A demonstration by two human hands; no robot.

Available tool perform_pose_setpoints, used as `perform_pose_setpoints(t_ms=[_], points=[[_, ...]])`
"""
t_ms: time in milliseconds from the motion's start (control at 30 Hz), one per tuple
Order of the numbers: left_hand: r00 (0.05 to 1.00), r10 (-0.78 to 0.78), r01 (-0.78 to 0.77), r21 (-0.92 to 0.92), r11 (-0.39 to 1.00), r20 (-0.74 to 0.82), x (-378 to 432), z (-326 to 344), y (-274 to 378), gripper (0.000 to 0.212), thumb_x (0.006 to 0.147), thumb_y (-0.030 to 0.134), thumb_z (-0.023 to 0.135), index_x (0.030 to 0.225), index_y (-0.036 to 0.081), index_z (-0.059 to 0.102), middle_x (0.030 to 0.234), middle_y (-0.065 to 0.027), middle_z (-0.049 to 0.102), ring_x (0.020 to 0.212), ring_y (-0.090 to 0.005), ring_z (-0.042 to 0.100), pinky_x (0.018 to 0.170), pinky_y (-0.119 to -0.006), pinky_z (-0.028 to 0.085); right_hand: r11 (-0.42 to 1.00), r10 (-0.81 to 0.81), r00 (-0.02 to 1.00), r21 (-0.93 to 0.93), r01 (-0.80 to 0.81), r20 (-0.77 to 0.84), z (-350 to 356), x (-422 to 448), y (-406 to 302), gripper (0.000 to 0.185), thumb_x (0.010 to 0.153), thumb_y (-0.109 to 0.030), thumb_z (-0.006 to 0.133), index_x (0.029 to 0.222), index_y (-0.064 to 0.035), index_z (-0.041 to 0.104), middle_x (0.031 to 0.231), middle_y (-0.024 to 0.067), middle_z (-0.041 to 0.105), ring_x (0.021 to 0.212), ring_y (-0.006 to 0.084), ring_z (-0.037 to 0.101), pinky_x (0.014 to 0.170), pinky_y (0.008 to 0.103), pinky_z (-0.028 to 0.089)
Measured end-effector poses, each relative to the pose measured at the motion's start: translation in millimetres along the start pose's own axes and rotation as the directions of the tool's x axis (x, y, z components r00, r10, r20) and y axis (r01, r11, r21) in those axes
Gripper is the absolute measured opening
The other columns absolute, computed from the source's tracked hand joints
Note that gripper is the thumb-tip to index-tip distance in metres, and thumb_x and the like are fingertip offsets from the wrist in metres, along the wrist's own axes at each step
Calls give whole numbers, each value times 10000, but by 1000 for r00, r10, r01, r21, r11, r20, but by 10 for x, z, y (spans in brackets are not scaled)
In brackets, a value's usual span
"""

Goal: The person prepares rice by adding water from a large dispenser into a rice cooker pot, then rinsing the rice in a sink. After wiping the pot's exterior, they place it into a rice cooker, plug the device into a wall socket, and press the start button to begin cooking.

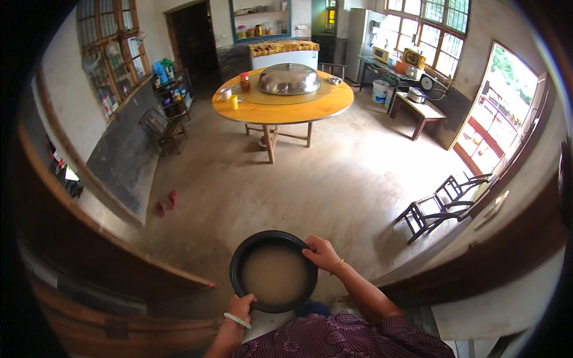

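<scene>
Held out in front of my body is a round black basin (237,264). Cloudy, brownish liquid (276,275) fills much of it, and its bottom cannot be seen. My left hand (242,308) grips the rim at the near left side, its wrist bearing a pale bangle (237,320). At the far right side of the rim, my right hand (322,255) has its thumb over the edge; the fingers beneath are partly hidden. A thin gold-coloured bracelet (340,265) circles that wrist. Below the basin a dark blue shoe or cloth (312,308) partly shows.
A wooden door leaf (134,264) stands at left, a wall (452,250) at right. Pink slippers (166,204) lie on the concrete floor (250,192). Ahead stands a round table (286,112) with a domed cover (289,79). Dark wooden chairs (432,206) line the right wall by a bright doorway (501,107).
</scene>
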State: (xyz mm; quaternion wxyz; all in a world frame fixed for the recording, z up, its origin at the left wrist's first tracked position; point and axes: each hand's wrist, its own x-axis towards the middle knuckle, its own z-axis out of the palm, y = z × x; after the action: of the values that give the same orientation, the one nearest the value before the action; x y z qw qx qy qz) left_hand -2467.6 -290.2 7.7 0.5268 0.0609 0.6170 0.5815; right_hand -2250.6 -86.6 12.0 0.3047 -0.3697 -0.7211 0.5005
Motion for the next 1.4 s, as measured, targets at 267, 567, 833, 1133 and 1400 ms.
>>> perform_pose_setpoints(t_ms=[267, 567, 833, 1133, 1400], points=[[999, -27, 26, 25, 999, 36, 1758, 797, 721, 143, 678, -44, 551, 813, -75, 519, 842, -119, 537, 765, -248, 553, 720, -390, 487, 1000, 22, 1000, -15, -22, 21, -631, 1898, 355, 210, 756, -177, 627, 845, -14, 529, 619, 101, 556, 568, 172, 539, 549, 318, 446], [981, -112, 85, 169, 982, 158, 3324, 2326, 1748, 316, 630, -26, 562, 942, -61, 530, 916, -128, 572, 809, -255, 566, 706, -345, 471, 982, 174, 972, -49, -183, -157, -1801, 3331, 600, 222, 772, -195, 629, 852, -16, 526, 651, 112, 561, 590, 179, 540, 556, 335, 453], [831, -187, 7, 327, 945, 524, 4824, 4386, 2331, 126, 626, -42, 552, 746, -36, 588, 703, -51, 593, 622, -169, 563, 579, -283, 453, 953, 247, 811, -18, -302, -530, -3140, 4089, 1144, 212, 776, -174, 631, 827, 1, 521, 594, 98, 539, 534, 155, 505, 527, 310, 434], [771, -269, 49, 368, 929, 578, 6079, 6599, 2155, 75, 636, -51, 548, 677, -35, 609, 661, -58, 600, 591, -164, 568, 567, -292, 437, 922, 204, 789, -156, -353, -579, -5162, 5105, 1909, 206, 759, -174, 611, 817, -2, 513, 596, 143, 545, 529, 204, 533, 519, 338, 432], [844, -259, 84, 363, 928, 469, 6756, 8335, 2302, 128, 642, -35, 536, 740, -43, 618, 702, -75, 609, 631, -183, 585, 599, -299, 458, 914, 255, 843, -167, -370, -473, -6899, 6412, 2284, 224, 768, -190, 598, 820, 11, 515, 603, 135, 559, 540, 192, 536, 517, 337, 432]])
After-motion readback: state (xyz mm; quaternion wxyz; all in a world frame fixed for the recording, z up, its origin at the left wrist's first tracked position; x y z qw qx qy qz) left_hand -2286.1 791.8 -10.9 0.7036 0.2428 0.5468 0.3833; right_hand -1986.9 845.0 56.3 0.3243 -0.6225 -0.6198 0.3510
